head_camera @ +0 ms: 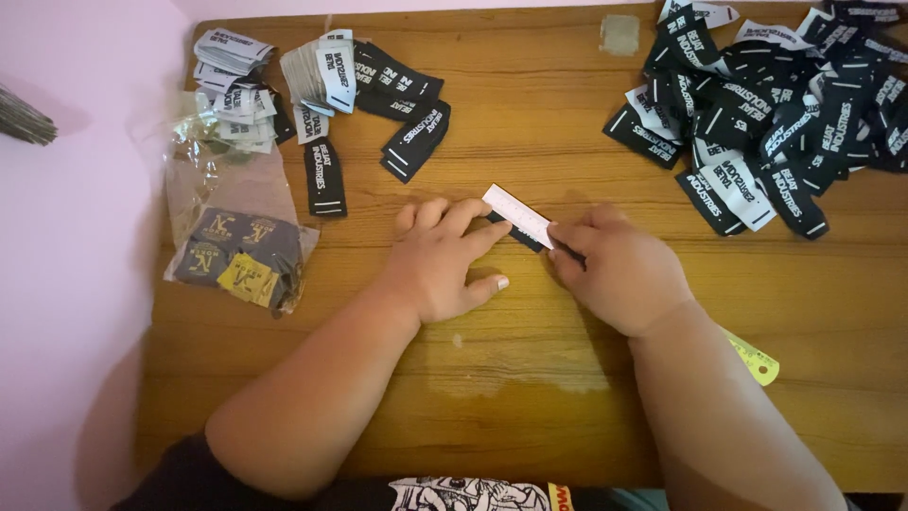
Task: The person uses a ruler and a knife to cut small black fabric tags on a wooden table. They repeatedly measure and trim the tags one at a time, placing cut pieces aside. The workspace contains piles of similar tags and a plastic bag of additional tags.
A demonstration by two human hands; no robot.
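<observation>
Your left hand (443,260) and right hand (619,267) are both pressing down on one small woven label (517,217), pale side up, lying mid-tabletop (530,378). Left fingers (482,232) lie flat across its near end; right fingers pinch the other end. Loose black labels (766,114) are heaped far right, sorted stacks (322,80) far left, beside a plastic bag (241,248) of yellow-printed ones.
</observation>
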